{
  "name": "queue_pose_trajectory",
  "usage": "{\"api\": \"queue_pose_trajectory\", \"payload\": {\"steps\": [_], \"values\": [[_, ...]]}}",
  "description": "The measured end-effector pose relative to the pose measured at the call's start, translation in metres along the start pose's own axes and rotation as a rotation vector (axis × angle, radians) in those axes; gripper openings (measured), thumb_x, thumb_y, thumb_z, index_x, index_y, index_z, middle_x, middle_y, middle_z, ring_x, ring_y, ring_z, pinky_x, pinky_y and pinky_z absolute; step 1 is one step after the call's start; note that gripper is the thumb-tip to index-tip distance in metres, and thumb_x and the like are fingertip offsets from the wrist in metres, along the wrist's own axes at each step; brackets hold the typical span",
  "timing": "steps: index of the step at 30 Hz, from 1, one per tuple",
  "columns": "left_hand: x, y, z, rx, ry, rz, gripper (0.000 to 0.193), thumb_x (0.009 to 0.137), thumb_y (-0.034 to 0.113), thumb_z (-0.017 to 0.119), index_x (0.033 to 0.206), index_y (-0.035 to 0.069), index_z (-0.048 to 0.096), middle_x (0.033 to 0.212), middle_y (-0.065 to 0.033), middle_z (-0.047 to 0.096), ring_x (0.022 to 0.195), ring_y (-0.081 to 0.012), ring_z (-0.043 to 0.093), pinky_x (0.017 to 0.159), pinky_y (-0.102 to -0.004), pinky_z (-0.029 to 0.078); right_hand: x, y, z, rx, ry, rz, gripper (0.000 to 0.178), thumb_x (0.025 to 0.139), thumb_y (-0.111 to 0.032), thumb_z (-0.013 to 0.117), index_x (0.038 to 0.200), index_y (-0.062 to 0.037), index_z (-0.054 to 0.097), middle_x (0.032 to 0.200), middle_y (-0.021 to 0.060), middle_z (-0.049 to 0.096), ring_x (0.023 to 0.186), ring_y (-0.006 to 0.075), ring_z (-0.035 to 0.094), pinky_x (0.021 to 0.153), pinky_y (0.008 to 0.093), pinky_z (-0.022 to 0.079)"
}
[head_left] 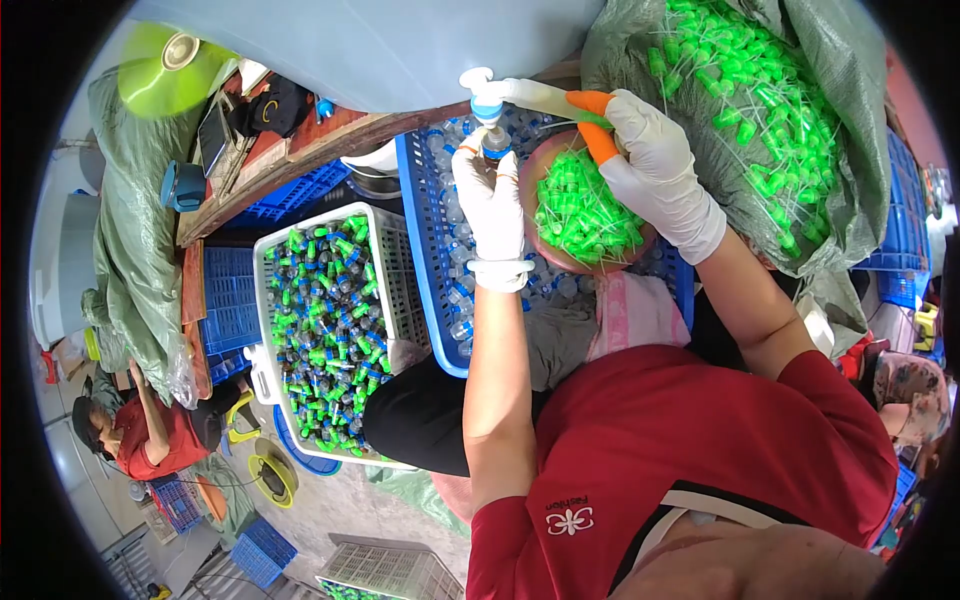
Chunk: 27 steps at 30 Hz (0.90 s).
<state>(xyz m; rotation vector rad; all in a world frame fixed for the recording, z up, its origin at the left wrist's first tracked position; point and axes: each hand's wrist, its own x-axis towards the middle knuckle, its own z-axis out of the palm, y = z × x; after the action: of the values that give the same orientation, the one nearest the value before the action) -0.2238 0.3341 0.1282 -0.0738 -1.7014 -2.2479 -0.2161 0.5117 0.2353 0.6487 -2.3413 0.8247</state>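
My left hand [492,205], in a white glove, is closed round a small clear bottle [496,143] with a blue band. It holds the bottle upright just below a blue and white tap [487,103] on a large grey-blue tank [360,45]. My right hand [655,150], gloved in white with orange finger covers, pinches a green nozzle cap [597,119], partly hidden by the fingers. A pale bar [540,97] runs between the tap and these fingers. Under my right hand, a round pinkish bowl [545,245] holds many green caps with thin tubes.
A blue basket [425,250] of clear bottles stands before me. At left, a white crate [395,270] holds green-capped bottles. A green sack [850,90] at right is full of green caps. A green fan [150,75] and another person [160,430] are farther left.
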Motion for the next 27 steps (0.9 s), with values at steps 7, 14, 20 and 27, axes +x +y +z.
{"api": "queue_pose_trajectory", "payload": {"steps": [7, 14, 20, 27], "values": [[0.001, -0.001, 0.000, 0.014, 0.002, 0.021, 0.046, 0.087, -0.008, 0.059, 0.131, 0.001, 0.050, 0.119, -0.0064, 0.055, 0.102, -0.0138, 0.053, 0.095, -0.0290, 0.043, 0.000, 0.002, 0.000, 0.012, 0.004, -0.016, 0.036, 0.080, -0.002, 0.068, 0.115, -0.0065, 0.064, 0.086, 0.0117, 0.060, 0.078, 0.0329, 0.063, 0.066, 0.0393, 0.052], [-0.007, -0.011, -0.010, 0.131, -0.003, -0.012, 0.045, 0.088, -0.008, 0.058, 0.132, 0.001, 0.050, 0.120, -0.0074, 0.055, 0.103, -0.0154, 0.054, 0.097, -0.0297, 0.043, -0.005, -0.012, -0.002, 0.163, 0.092, 0.002, 0.041, 0.083, 0.003, 0.066, 0.122, -0.0044, 0.061, 0.089, 0.0140, 0.063, 0.077, 0.0301, 0.065, 0.066, 0.0363, 0.052], [-0.039, -0.006, -0.005, 0.152, -0.106, 0.016, 0.045, 0.090, -0.006, 0.057, 0.133, 0.002, 0.048, 0.119, -0.0077, 0.055, 0.101, -0.0151, 0.055, 0.093, -0.0295, 0.045, -0.022, -0.014, 0.008, 0.195, -0.011, -0.015, 0.042, 0.083, 0.003, 0.067, 0.124, -0.0027, 0.058, 0.092, 0.0165, 0.064, 0.079, 0.0334, 0.066, 0.069, 0.0385, 0.053], [-0.079, 0.011, -0.006, -0.118, -0.279, -0.357, 0.037, 0.096, 0.009, 0.053, 0.133, 0.003, 0.045, 0.096, -0.0031, 0.056, 0.072, -0.0102, 0.053, 0.065, -0.0241, 0.044, -0.058, 0.005, 0.032, 0.058, -0.435, -0.037, 0.029, 0.086, -0.008, 0.065, 0.114, -0.0014, 0.058, 0.105, 0.0196, 0.066, 0.093, 0.0418, 0.064, 0.080, 0.0443, 0.052]]}}
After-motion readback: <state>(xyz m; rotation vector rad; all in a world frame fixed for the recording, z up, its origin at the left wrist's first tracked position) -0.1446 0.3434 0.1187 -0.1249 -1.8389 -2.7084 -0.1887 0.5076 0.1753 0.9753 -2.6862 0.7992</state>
